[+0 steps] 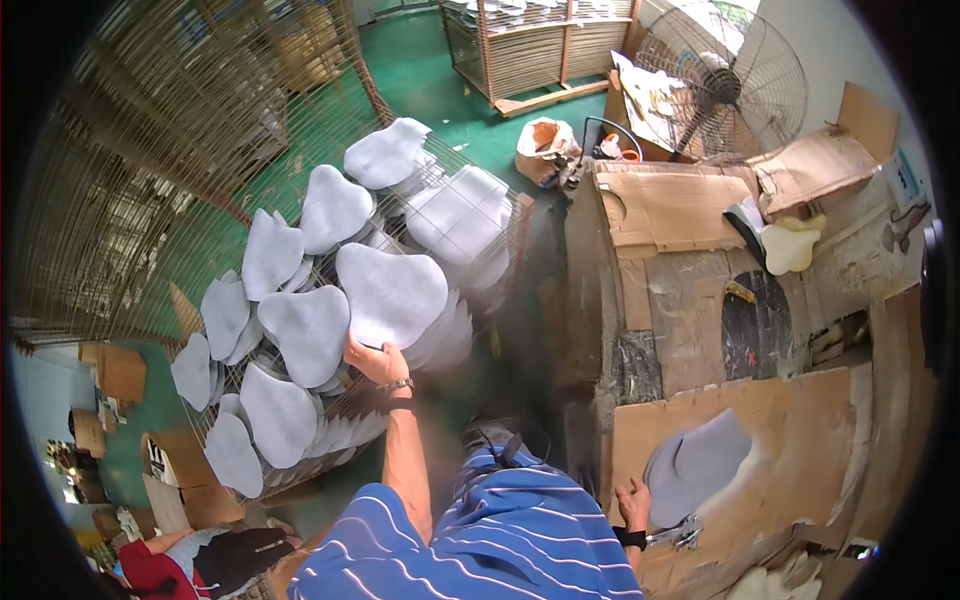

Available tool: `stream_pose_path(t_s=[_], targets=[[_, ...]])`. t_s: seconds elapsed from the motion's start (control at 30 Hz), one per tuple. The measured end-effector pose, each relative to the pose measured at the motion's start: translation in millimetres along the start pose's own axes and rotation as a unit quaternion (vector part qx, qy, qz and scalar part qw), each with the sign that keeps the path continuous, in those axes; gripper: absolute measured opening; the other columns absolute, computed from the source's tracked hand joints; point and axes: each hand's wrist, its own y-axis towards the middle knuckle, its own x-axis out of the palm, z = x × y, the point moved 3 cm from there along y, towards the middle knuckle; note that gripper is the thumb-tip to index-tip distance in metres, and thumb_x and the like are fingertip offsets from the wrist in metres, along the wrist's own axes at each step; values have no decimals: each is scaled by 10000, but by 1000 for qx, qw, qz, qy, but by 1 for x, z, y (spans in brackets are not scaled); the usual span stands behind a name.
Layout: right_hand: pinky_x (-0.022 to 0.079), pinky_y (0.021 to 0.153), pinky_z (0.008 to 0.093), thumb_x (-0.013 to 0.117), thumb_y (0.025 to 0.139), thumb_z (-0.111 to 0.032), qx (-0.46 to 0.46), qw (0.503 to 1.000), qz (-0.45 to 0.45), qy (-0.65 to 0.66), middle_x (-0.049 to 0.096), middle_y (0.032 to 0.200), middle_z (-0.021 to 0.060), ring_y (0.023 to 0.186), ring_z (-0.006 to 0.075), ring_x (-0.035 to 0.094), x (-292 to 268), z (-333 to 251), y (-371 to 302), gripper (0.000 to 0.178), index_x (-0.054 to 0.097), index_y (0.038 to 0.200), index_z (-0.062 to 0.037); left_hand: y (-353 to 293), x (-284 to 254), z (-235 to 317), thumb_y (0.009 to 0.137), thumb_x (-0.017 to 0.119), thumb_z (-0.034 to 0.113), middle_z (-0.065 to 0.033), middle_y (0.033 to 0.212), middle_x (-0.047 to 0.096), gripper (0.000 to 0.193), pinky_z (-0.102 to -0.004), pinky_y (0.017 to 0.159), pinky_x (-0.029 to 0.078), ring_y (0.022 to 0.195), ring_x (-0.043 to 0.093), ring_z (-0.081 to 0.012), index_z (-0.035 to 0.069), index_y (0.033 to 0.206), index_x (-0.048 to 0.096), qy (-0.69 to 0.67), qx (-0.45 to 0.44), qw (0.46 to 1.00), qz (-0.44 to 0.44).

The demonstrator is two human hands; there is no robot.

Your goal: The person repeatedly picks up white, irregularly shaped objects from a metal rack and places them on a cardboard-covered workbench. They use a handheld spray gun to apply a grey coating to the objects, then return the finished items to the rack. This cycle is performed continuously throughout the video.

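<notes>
My left hand (378, 362) pinches the lower edge of a pale grey rounded pad (392, 292) on a wire rack. Around it on the rack lie several similar pads, among them one just to its left (306, 335), overlapping in rows. To the right, my right hand (632, 503) is beside two overlapping darker grey pads (690, 470) on a cardboard-covered bench. Its fingers are loosely bent and apart, with nothing visible between them. By the right wrist is a shiny metal tool (682, 532) resembling a spray gun; its grip is hidden.
Wire racks (545, 55) stand at the back, near a large caged fan (722, 85). A white sack (546, 148) sits on the green floor beyond the bench (690, 310). Yellowish pads (790, 248) lie at the bench's far right. Another person (190, 565) is at lower left.
</notes>
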Motion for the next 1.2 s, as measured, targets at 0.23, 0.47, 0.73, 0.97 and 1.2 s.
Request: stream_pose_path(t_s=[0.23, 0.47, 0.73, 0.97, 1.2], targets=[[502, 1004, 440, 720, 795, -315, -5, 996, 42, 77, 654, 1268, 294, 1157, 400, 644, -10, -7, -16, 639, 627, 1290, 78, 9, -1, 6, 800, 684, 72, -209, 1157, 658, 300, -502, 993, 469, 1137, 601, -384, 13, 1094, 682, 172, 164, 967, -93], [497, 994, 470, 686, 859, -352, -24, 977, 201, 69, 675, 1214, 266, 1130, 425, 641, -22, 14, -9, 537, 660, 1254, 11, -12, 1, -40, 1038, 532, 431, -218, 1290, 638, 511, -470, 1017, 457, 1161, 595, -393, 41, 1362, 595, 122, 104, 981, -109], [529, 884, 510, 741, 842, -325, 174, 939, 280, 96, 676, 1144, 230, 1037, 438, 656, -80, 23, 30, 507, 625, 1214, 0, -17, 11, -2, 1030, 564, 347, -217, 1264, 591, 437, -453, 994, 472, 1130, 594, -357, 50, 1349, 600, 52, 154, 974, -160], [513, 876, 503, 752, 799, -278, 12, 904, 405, -134, 676, 1034, 146, 1013, 349, 640, -101, -3, 72, 442, 618, 1172, -82, -80, 18, 91, 1015, 564, 187, -223, 1263, 608, 388, -414, 946, 498, 1053, 631, -332, -10, 1349, 578, -117, 249, 913, -300], [494, 804, 441, 619, 753, -48, -16, 877, 468, -107, 686, 894, 88, 907, 300, 655, -188, 47, 85, 210, 703, 941, -88, -221, -30, 248, 1044, 549, 233, -136, 1141, 688, 362, -332, 929, 531, 1036, 669, -214, -18, 1299, 606, -269, 69, 650, -707]])
